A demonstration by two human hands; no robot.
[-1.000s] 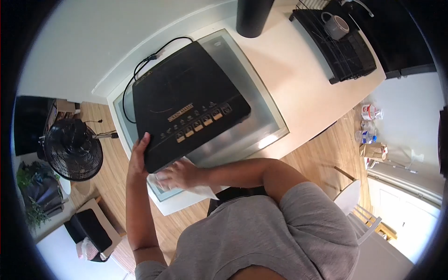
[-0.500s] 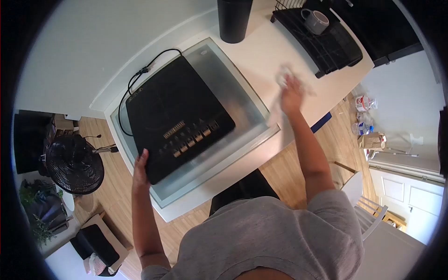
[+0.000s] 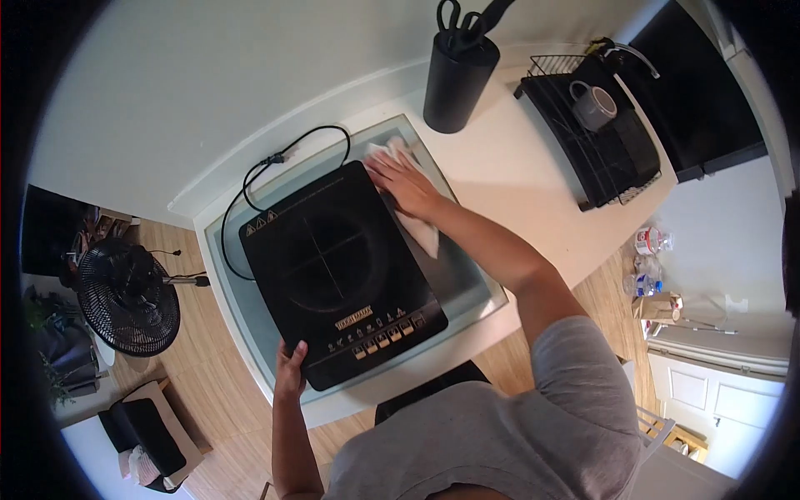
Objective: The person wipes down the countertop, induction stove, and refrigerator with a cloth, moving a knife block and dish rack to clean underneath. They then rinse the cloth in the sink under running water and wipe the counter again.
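A black induction cooktop point(image 3: 333, 258) lies at an angle on a frosted glass panel point(image 3: 467, 292) set in the white counter. My left hand point(image 3: 290, 371) grips the cooktop's near left corner, thumb on top and the other fingers partly hidden. At the cooktop's far right edge, my right hand point(image 3: 404, 185) presses a white cloth point(image 3: 423, 235) against the glass, fingers stretched over it. The cooktop's black cord point(image 3: 247, 187) loops along its far left side, with its plug near the wall.
A black knife block point(image 3: 460, 87) with scissors handles stands at the back of the counter point(image 3: 508, 192). To the right, a black dish rack point(image 3: 575, 142) holds a grey mug point(image 3: 595, 108). A black fan point(image 3: 129, 296) is off to the left.
My right hand has moved left with the cloth, from the counter near the rack to the glass beside the cooktop. My left hand stays on the cooktop's corner. The view has shifted.
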